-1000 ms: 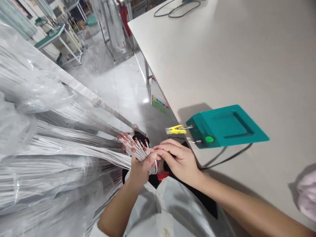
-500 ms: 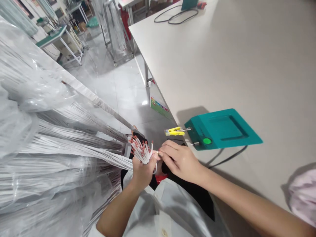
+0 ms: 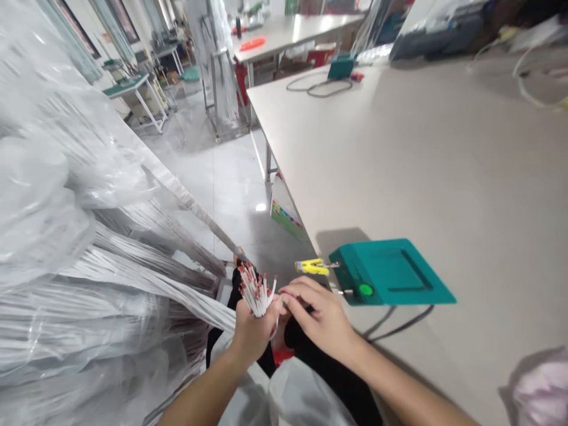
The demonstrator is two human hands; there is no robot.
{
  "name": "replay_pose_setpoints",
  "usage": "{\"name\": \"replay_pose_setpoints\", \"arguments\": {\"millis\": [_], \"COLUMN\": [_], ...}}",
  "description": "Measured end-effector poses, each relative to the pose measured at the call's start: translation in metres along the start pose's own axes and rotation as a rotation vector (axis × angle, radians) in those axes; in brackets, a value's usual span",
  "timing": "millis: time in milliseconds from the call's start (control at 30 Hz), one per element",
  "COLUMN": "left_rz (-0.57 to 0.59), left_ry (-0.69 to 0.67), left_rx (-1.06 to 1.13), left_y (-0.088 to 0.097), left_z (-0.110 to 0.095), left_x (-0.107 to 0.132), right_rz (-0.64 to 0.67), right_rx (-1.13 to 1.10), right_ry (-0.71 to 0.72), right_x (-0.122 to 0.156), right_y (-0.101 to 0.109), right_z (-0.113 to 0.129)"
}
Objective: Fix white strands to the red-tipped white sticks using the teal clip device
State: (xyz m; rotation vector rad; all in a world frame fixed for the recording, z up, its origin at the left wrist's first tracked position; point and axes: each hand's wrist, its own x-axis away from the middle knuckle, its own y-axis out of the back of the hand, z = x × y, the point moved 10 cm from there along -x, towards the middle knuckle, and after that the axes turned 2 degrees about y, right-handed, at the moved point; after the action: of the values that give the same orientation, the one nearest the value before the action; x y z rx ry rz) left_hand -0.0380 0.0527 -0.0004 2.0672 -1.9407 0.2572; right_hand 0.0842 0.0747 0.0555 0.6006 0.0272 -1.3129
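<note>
My left hand [image 3: 249, 336] is closed around a bundle of thin white wires [image 3: 254, 299], whose reddish-brown ends stick up out of the fist. One wire bends in a loop below the left thumb. The thumb and forefinger of my right hand [image 3: 323, 319] are pinched together at the left thumb tip, on what looks like the end of that wire; the fingers hide most of it. Just beyond my right hand stands a teal device [image 3: 386, 275] with a green button [image 3: 366, 290]. A yellow clip-like piece [image 3: 312, 266] projects from its side, over the table edge.
Long bundles of white wires [image 3: 151, 275], partly wrapped in clear plastic [image 3: 39, 195], hang along my left. The pale table [image 3: 421, 165] fills the right, with a second teal device [image 3: 341, 67] at its far end and pinkish cloth [image 3: 544, 387] near its front. Below stands a box [image 3: 284, 218].
My view has tilted up, so more of the far tables shows and my hands appear lower. Both hands keep nearly the same grip, with the right fingertips still at the left thumb.
</note>
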Motion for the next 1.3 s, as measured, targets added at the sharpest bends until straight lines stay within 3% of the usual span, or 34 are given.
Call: {"name": "replay_pose_setpoints", "arguments": {"millis": [133,300,567,667,867,1033,1167,1300], "left_rz": [-0.036,-0.061,-0.08,-0.064,-0.122,-0.142,-0.087,-0.031], "left_ry": [0.065,0.054,-0.015,-0.094,-0.181,-0.159,-0.068,-0.105], "left_rx": [0.116,0.116,0.056,-0.008,-0.078,-0.11,-0.071,-0.03], "left_y": [0.002,0.003,0.002,0.003,0.008,0.006,0.002,-0.005], "left_z": [0.003,-0.007,0.003,0.006,0.008,0.0,0.003,-0.001], "left_x": [-0.002,-0.005,-0.006,-0.007,-0.003,0.001,0.001,0.0], "right_rz": [0.002,-0.057,-0.044,0.02,0.166,0.183,0.106,0.175], "right_rx": [0.04,0.072,0.413,0.225,-0.414,-0.629,-0.416,-0.076], "right_ry": [0.095,0.055,0.184,-0.012,-0.663,-0.847,-0.701,-0.293], "right_x": [0.002,0.001,0.009,0.005,0.024,0.038,0.031,0.012], "right_y": [-0.003,-0.003,-0.01,-0.01,-0.034,-0.039,-0.015,-0.005], "right_z": [0.006,0.006,0.017,-0.003,-0.047,-0.057,-0.058,-0.025]}}
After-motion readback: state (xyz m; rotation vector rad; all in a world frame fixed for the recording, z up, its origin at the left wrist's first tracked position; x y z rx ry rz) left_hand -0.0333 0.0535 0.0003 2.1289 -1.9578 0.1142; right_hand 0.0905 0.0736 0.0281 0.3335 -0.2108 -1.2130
